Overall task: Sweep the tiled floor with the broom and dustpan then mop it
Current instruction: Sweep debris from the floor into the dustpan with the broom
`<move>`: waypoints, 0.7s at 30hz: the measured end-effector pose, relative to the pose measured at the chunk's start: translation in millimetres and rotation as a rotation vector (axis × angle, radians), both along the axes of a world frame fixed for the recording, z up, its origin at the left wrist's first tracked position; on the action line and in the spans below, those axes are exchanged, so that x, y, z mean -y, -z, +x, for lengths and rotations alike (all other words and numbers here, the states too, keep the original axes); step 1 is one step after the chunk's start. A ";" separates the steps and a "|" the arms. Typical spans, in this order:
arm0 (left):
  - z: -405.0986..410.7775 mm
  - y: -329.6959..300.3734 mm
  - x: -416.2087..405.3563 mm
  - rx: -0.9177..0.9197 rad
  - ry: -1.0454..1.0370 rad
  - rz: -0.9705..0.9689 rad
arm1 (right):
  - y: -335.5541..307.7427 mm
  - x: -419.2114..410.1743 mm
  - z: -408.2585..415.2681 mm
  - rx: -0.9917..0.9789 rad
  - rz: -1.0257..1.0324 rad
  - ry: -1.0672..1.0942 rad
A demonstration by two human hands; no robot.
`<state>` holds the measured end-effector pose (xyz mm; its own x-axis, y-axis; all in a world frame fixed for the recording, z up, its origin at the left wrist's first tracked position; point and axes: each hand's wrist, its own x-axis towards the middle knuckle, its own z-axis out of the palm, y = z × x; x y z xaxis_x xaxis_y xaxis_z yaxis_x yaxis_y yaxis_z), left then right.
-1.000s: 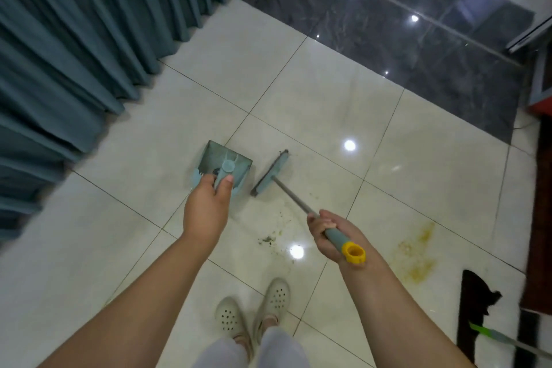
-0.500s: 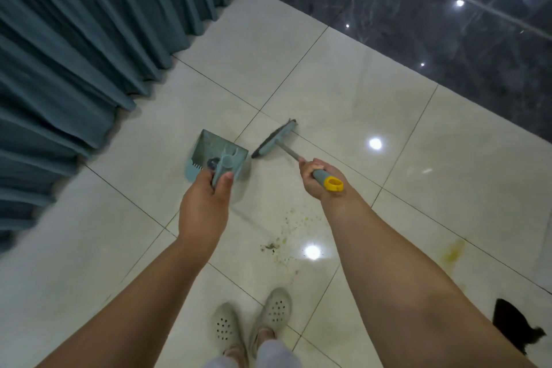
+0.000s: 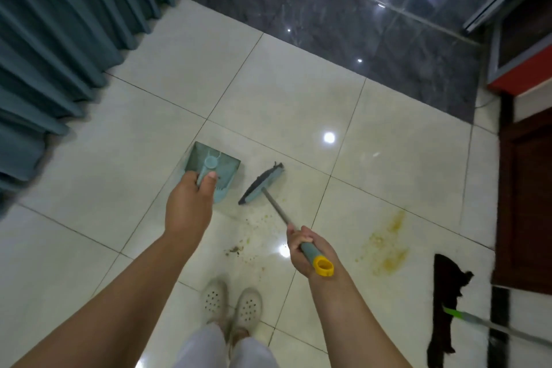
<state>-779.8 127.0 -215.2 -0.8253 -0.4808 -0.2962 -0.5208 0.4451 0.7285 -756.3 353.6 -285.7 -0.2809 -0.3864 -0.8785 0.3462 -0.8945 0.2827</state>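
Teal broom (image 3: 263, 185), head down on the cream tiled floor (image 3: 125, 146) near mid-floor, just beside the teal dustpan (image 3: 213, 170). Right hand (image 3: 309, 251) is wrapped round the broom handle below its yellow cap; left hand (image 3: 189, 206) grips the dustpan handle. Crumbs (image 3: 239, 249) lie between broom and shoes (image 3: 231, 305); yellow stain (image 3: 388, 248) and black mop (image 3: 446, 305) toward the floor's right edge.

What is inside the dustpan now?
The dustpan interior looks bare, with no crumbs visible. The left hand gripping its handle covers the near part, so that area cannot be checked.
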 end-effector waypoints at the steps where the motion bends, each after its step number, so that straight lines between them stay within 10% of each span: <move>1: -1.6 -3.2 -3.4 0.000 0.013 0.011 | -5.0 -1.8 4.5 0.003 0.005 -0.019; 10: -27.7 -16.6 -23.0 0.028 0.127 0.069 | -40.2 -17.2 -6.0 -0.096 0.148 -0.194; 21: -65.8 13.7 -22.0 -0.005 0.179 0.142 | 10.7 -54.9 -150.4 -0.152 1.012 -0.934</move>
